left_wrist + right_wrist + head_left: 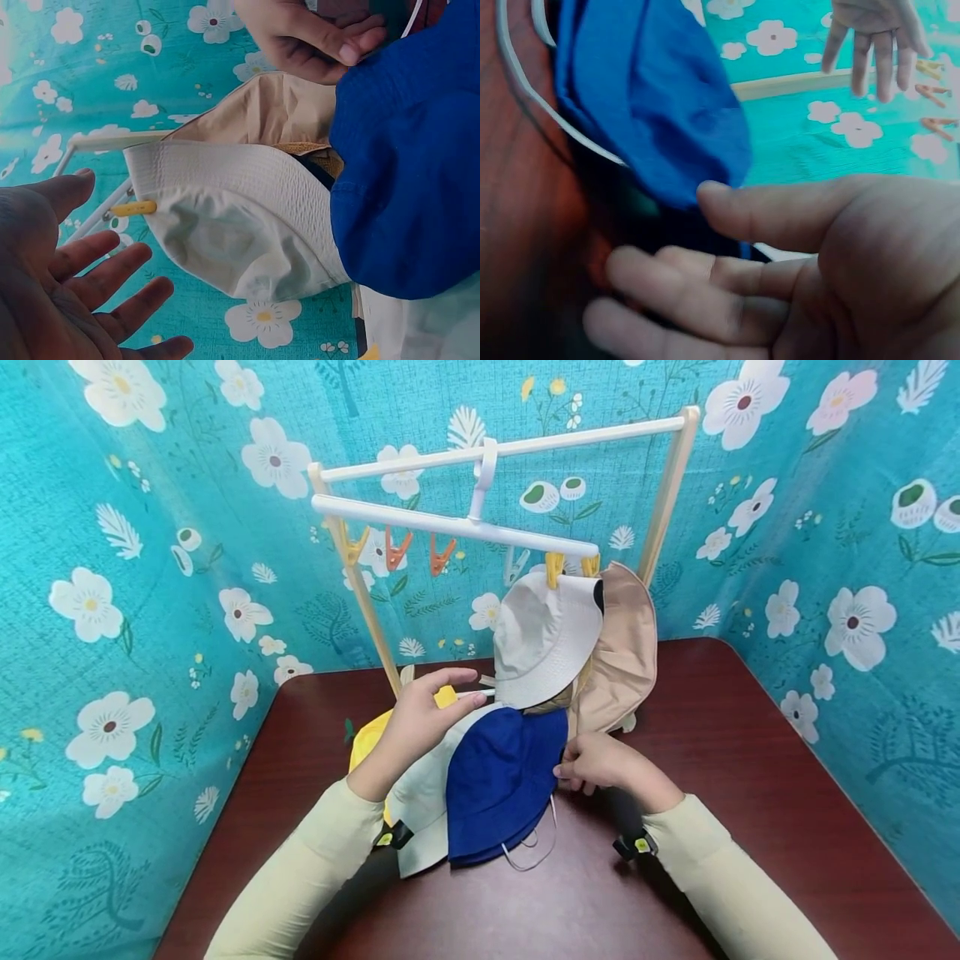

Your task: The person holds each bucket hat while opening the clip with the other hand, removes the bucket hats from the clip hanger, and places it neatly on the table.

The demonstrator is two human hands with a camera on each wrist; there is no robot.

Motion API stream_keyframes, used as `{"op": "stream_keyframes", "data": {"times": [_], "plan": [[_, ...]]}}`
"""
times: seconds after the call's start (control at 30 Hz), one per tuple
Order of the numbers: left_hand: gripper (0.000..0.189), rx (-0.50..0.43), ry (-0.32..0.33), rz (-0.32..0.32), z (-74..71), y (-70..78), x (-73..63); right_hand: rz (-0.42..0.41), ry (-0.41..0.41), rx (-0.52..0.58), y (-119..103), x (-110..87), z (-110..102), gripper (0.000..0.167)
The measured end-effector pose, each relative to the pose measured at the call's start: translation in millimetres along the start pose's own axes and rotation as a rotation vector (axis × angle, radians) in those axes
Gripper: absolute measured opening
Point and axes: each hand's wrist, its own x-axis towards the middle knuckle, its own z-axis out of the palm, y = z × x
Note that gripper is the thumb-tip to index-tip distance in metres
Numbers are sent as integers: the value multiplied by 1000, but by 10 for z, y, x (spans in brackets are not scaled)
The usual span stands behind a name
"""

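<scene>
A dark blue bucket hat point(501, 777) with a thin white cord leans on a pale hat point(429, 781), which overlaps a yellow hat point(369, 739). My right hand point(602, 762) pinches the blue hat's right edge; in the right wrist view the thumb point(739, 206) lies on the blue cloth, with the other fingers below. Fingers spread, my left hand point(427, 714) hovers above the pale hat and holds nothing. Beyond it, a white bucket hat point(543, 639) hangs from yellow clips point(553, 570), with a beige hat point(622, 652) behind it.
A white hanger point(450, 524) hooks onto a wooden rack point(663, 493) at the back. Orange clips point(439, 556) and a yellow clip point(352, 545) dangle along its left side. All stands on a dark red table point(765, 793) before a blue floral cloth.
</scene>
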Motion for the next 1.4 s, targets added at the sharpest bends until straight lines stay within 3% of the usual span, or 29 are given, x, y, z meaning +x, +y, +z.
{"op": "stream_keyframes", "data": {"times": [0.13, 0.4, 0.6, 0.83, 1.4], "plan": [[47, -3, -6, 16, 24, 55, 46, -11, 80, -67, -74, -99, -93, 26], [43, -44, 2, 45, 140, 170, 155, -136, 172, -6, -122, -182, -269, 17], [40, -44, 19, 76, 277, 285, 293, -217, 272, -58, -115, -193, -367, 10], [46, -21, 30, 74, 391, 410, 472, -244, 419, -134, -40, -212, -473, 20], [53, -34, 84, 54, 493, 582, 775, -114, 537, 44, 161, -375, -875, 42]]}}
